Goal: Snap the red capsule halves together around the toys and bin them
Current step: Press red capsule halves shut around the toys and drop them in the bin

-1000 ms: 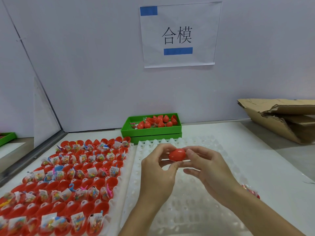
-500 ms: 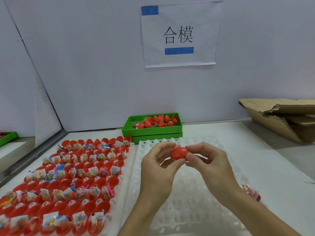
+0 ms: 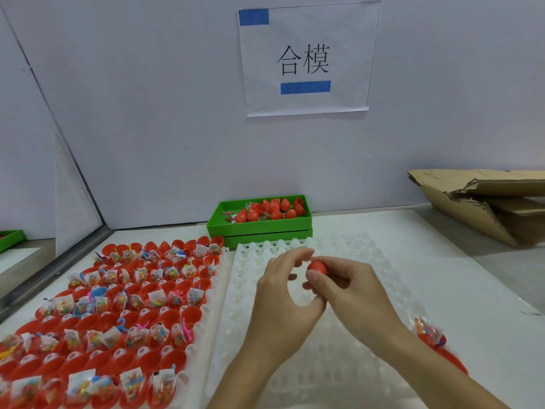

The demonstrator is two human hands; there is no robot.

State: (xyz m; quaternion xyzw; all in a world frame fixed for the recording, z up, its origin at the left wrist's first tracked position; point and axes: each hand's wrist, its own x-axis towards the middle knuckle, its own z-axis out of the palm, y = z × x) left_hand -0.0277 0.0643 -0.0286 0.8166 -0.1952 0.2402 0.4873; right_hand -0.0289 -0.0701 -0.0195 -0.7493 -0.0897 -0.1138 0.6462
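A closed red capsule (image 3: 318, 268) sits in my right hand (image 3: 351, 290), pinched between thumb and fingers above the white empty tray (image 3: 295, 379). Just left of it is my left hand (image 3: 280, 296), fingers loosely curled, index tip near the capsule's top and thumb under my right thumb. The green bin (image 3: 259, 230) stands behind at the wall and holds several closed red capsules (image 3: 274, 211). On the left, several open red halves with bagged toys (image 3: 118, 305) fill another tray.
One red half with a bagged toy (image 3: 429, 335) lies on the table to the right of my right forearm. A torn cardboard box (image 3: 486, 202) lies at the back right. A paper sign (image 3: 306, 60) hangs on the wall.
Both hands pinched the capsule before. Now it sits further into my right hand, and my left fingers have loosened and drawn slightly away from it.
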